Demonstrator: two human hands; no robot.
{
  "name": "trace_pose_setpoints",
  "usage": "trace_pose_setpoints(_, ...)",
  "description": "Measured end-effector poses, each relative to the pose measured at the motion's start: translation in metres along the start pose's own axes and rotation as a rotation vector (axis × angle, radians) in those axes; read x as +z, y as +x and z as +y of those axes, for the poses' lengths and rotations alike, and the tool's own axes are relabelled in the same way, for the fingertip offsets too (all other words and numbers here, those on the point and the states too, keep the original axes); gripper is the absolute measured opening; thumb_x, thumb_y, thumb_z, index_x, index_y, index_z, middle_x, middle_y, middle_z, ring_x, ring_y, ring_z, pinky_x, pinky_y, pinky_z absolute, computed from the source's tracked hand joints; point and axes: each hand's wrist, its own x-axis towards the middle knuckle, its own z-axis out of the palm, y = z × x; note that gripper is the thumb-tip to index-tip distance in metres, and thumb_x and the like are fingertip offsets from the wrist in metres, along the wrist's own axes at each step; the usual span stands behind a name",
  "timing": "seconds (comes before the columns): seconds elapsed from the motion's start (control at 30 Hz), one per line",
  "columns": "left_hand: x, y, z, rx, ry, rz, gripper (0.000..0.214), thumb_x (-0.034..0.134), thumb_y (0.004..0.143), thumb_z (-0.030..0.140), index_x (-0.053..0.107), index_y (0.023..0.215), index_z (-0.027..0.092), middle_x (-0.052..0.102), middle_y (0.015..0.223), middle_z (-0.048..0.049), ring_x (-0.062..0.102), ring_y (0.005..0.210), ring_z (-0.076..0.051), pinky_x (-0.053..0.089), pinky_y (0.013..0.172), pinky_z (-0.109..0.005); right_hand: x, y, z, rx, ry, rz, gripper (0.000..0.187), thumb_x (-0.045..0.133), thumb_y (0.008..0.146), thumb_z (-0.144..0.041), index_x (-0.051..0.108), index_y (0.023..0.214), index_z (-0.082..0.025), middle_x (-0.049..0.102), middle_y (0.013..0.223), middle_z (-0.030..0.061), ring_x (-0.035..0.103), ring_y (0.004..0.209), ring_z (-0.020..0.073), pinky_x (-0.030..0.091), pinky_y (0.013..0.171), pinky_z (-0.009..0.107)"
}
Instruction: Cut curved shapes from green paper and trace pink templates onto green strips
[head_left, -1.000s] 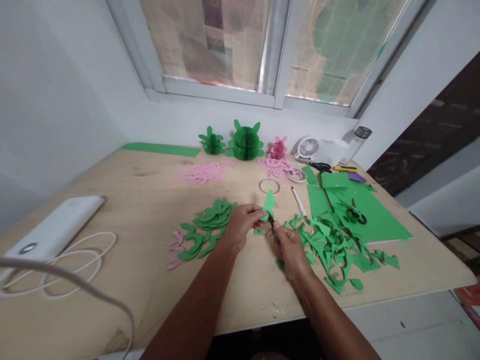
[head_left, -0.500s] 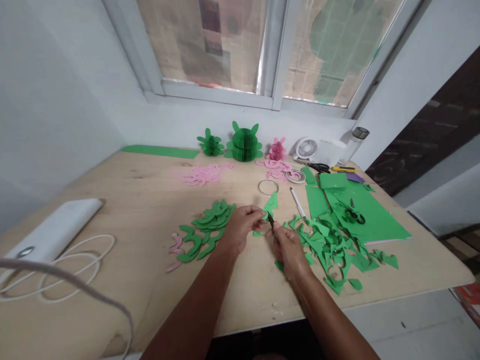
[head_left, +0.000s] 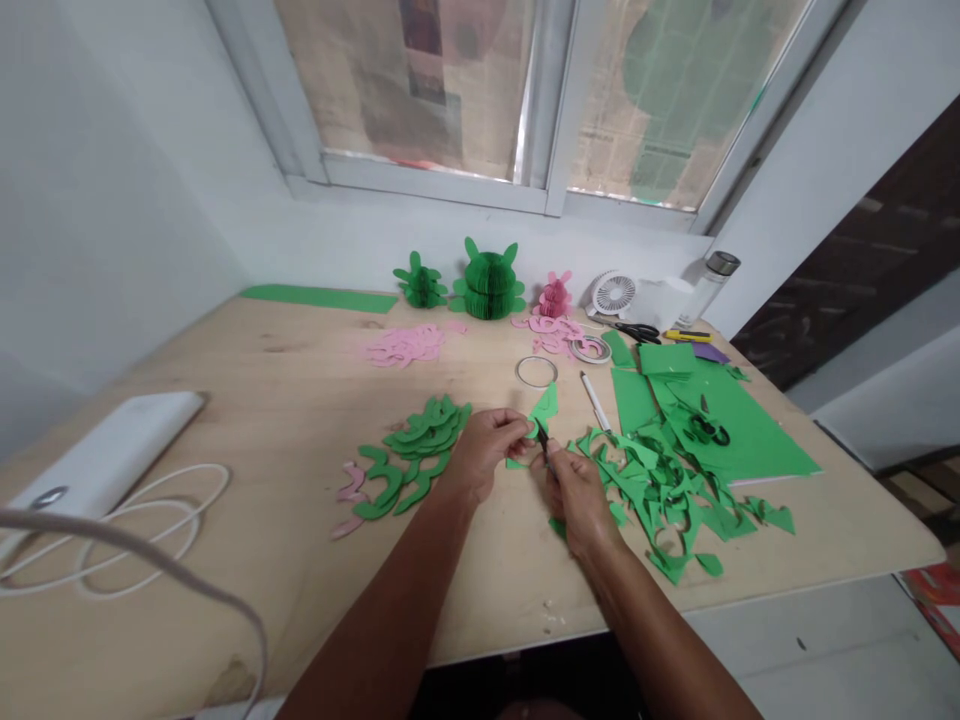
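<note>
My left hand pinches a small piece of green paper over the middle of the table. In my right hand is a pair of dark scissors, their blades against the paper's lower edge. My fingers hide most of the handles. Just left of my left hand lies a pile of curved green paper cutouts, with several pink curved pieces beside it. Green paper scraps spread out to the right of my right hand.
Green sheets with small scissors on top lie at the right. A white pen, a metal ring and a tape roll are ahead. Paper figures stand by the wall. A white device with a cable sits left.
Both hands stay in almost the same place. The scissors and the green paper between them have shifted very slightly; the whole view has tilted a little.
</note>
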Motion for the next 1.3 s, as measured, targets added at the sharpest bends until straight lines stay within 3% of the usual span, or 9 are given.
trace_pose_setpoints(0.37,-0.0014,0.0002,0.0006,0.007,0.007,-0.017,0.017,0.07,0.056,0.029,0.061,0.058,0.014,0.057,0.05,0.0001,0.048,0.046,-0.008,0.037,0.05,-0.022,-0.0005,-0.0006,-0.0016,-0.001,-0.025,-0.019,0.048,0.063,0.07,-0.064,0.059,0.066,-0.017,0.025,0.037,-0.012,0.012,0.036,0.0058,0.005,0.038,0.025)
trace_pose_setpoints(0.6,-0.0037,0.002,-0.0002,0.015,0.067,-0.023,0.014,0.067,0.057,0.026,0.06,0.057,0.015,0.054,0.048,0.0024,0.049,0.046,-0.008,0.035,0.048,-0.02,-0.0003,-0.0002,-0.0009,-0.054,-0.084,0.006,0.048,0.062,0.07,-0.064,0.049,0.055,-0.019,0.026,0.036,-0.0111,0.016,0.035,0.0057,0.006,0.038,0.024)
trace_pose_setpoints(0.97,-0.0061,0.0034,0.0002,0.013,0.113,-0.053,0.012,0.064,0.059,0.025,0.059,0.057,0.015,0.054,0.048,0.0025,0.049,0.046,-0.008,0.035,0.049,-0.021,-0.0025,0.0011,0.0001,-0.059,-0.088,-0.01,0.049,0.063,0.071,-0.064,0.061,0.066,-0.015,0.026,0.04,-0.0111,0.014,0.038,0.0059,0.006,0.038,0.023)
trace_pose_setpoints(1.3,-0.0098,0.006,-0.0022,0.013,0.15,-0.067,0.013,0.064,0.06,0.027,0.059,0.057,0.015,0.055,0.048,0.0022,0.048,0.046,-0.008,0.035,0.048,-0.021,-0.004,0.003,0.0016,-0.09,-0.156,-0.014,0.051,0.059,0.072,-0.066,0.062,0.065,-0.015,0.025,0.042,-0.0104,0.015,0.04,0.0065,0.008,0.039,0.023)
